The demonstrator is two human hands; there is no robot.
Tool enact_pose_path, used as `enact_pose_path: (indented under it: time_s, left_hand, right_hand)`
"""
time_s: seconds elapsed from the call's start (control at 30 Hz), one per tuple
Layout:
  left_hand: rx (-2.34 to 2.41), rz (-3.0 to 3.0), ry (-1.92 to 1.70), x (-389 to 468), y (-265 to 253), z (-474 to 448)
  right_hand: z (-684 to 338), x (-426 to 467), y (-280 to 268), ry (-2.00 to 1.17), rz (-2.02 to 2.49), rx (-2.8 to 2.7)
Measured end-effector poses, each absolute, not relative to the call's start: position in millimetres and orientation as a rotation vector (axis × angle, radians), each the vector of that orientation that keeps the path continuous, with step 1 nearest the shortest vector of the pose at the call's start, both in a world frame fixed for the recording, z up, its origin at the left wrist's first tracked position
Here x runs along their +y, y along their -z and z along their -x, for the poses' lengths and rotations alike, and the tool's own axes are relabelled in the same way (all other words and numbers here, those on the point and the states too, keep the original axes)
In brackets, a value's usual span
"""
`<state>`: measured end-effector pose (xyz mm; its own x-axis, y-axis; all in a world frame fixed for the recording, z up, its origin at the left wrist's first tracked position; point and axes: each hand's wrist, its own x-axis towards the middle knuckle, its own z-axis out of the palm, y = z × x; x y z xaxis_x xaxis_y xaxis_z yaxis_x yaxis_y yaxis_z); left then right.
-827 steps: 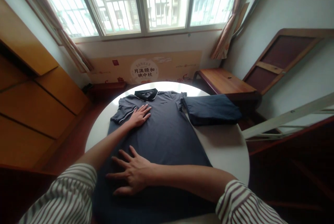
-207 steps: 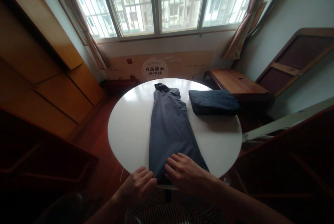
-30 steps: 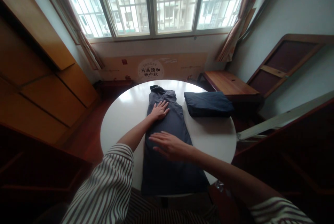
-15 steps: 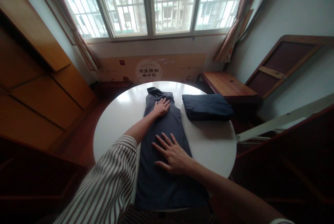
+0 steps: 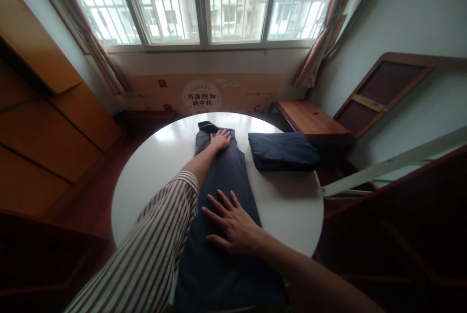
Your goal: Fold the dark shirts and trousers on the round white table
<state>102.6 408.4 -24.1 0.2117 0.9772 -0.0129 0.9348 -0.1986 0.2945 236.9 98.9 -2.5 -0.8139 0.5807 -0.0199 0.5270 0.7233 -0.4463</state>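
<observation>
Head view: left hand [image 5: 221,139] moved up shirt [image 5: 229,174], nearer collar [image 5: 206,126].

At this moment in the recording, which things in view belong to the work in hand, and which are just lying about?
In the work:
- dark shirt, folded narrow
- left hand, near the shirt's collar end
- right hand, fingers spread over its middle
- round table beneath it

Just about:
- folded dark cloth, untouched
- low wooden bench
- wall banner

Left fingers [image 5: 224,136] far forward, palm-down; right fingers [image 5: 219,206] nearer, also palm-down, splayed wide.
</observation>
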Motion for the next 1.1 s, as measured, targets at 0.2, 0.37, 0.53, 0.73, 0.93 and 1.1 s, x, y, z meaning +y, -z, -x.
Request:
enact_pose_path:
  time_s: [0.2,0.37,0.53,0.73,0.93,1.1]
  left_hand:
    - [1.791,-2.332,-0.556,386,12,-102]
    - [1.552,-2.560,-0.689,330,8,-81]
    - [1.345,-2.711,-0.344,247,14,-37]
    - [1.438,-2.662,-0.174,173,12,12]
    - [1.723,-2.546,-0.067,198,15,33]
    - [1.814,-2.535,-0.019,237,15,28]
  right_hand:
    - [-237,99,1,-0.642,0.913,-2.795]
    - [-237,100,7,-0.626,0.909,-2.791]
    - [-237,101,11,-0.587,0.910,-2.793]
    - [-236,100,8,-0.515,0.893,-2.815]
    - [-235,100,8,-0.455,0.912,-2.829]
    - [-234,99,9,-0.416,0.916,-2.827]
